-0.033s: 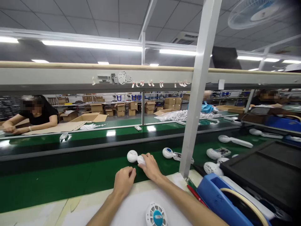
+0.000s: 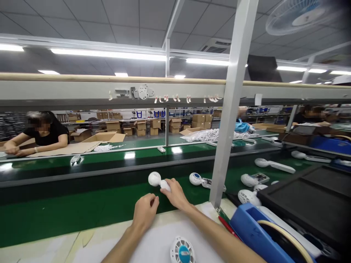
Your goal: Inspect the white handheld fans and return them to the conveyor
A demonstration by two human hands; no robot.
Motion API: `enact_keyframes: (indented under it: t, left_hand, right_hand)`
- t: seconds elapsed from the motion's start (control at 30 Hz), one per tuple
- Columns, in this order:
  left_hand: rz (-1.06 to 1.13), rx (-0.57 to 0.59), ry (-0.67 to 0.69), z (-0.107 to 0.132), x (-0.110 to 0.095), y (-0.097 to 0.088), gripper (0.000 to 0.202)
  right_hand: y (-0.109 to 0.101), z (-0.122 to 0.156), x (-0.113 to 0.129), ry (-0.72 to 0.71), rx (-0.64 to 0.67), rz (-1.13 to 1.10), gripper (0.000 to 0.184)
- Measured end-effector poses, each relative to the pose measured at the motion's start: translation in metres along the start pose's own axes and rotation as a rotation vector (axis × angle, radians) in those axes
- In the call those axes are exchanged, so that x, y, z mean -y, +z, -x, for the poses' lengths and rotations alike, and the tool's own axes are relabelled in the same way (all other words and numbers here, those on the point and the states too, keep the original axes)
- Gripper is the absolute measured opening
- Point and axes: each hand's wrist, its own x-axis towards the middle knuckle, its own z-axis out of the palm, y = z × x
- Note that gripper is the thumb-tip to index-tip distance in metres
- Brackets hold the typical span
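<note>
My right hand (image 2: 175, 193) is closed around the handle end of a white handheld fan (image 2: 154, 179), over the green conveyor belt. The round head of this fan points left, and my fingers cover part of its handle. My left hand (image 2: 145, 210) is curled with the thumb bent inward, just left of my right hand and apart from the fan. What its fingers hold, if anything, is hidden. Below, on the white work surface, lies a round slotted fan part (image 2: 183, 251) with a turquoise centre, cut off by the picture's lower edge.
Another fan with an opened handle (image 2: 195, 178) lies on the belt beside a grey post (image 2: 229, 109). Further right are several white fans (image 2: 274, 165), a black tray (image 2: 309, 201) and a blue tape dispenser (image 2: 263, 233). A co-worker (image 2: 44, 133) sits across the belt at left.
</note>
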Motion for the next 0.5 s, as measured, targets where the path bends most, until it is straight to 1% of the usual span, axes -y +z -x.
enact_keyframes:
  t: [0.03, 0.07, 0.17, 0.2, 0.27, 0.33, 0.37, 0.43, 0.5]
  left_hand:
    - [0.070, 0.009, -0.010, 0.000, -0.004, 0.001, 0.031]
    - [0.143, 0.029, -0.020, -0.001, -0.009, 0.002, 0.032]
    - [0.391, 0.102, -0.057, 0.001, -0.034, 0.002, 0.051]
    - [0.511, 0.111, -0.083, 0.002, -0.044, -0.001, 0.053]
    - [0.767, 0.096, -0.142, 0.005, -0.066, -0.011, 0.055]
    - [0.943, 0.063, -0.184, 0.008, -0.084, -0.028, 0.051]
    - [0.969, 0.050, -0.186, 0.009, -0.091, -0.038, 0.047]
    - [0.982, 0.034, -0.171, 0.011, -0.101, -0.058, 0.040]
    - [0.996, 0.039, -0.133, 0.013, -0.107, -0.078, 0.035]
  right_hand:
    - [-0.005, -0.001, 0.008, 0.000, 0.021, -0.074, 0.029]
    - [-0.009, -0.001, 0.017, -0.005, 0.044, -0.148, 0.033]
    - [-0.021, 0.002, 0.048, -0.033, 0.108, -0.321, 0.049]
    - [-0.025, 0.003, 0.057, -0.048, 0.115, -0.334, 0.051]
    - [-0.033, 0.001, 0.068, -0.077, 0.079, -0.262, 0.050]
    - [-0.045, -0.006, 0.068, -0.078, -0.013, -0.110, 0.044]
    - [-0.052, -0.011, 0.062, -0.053, -0.060, -0.024, 0.041]
    - [-0.068, -0.022, 0.044, 0.048, -0.102, 0.128, 0.040]
    - [-0.082, -0.030, 0.021, 0.197, -0.080, 0.305, 0.040]
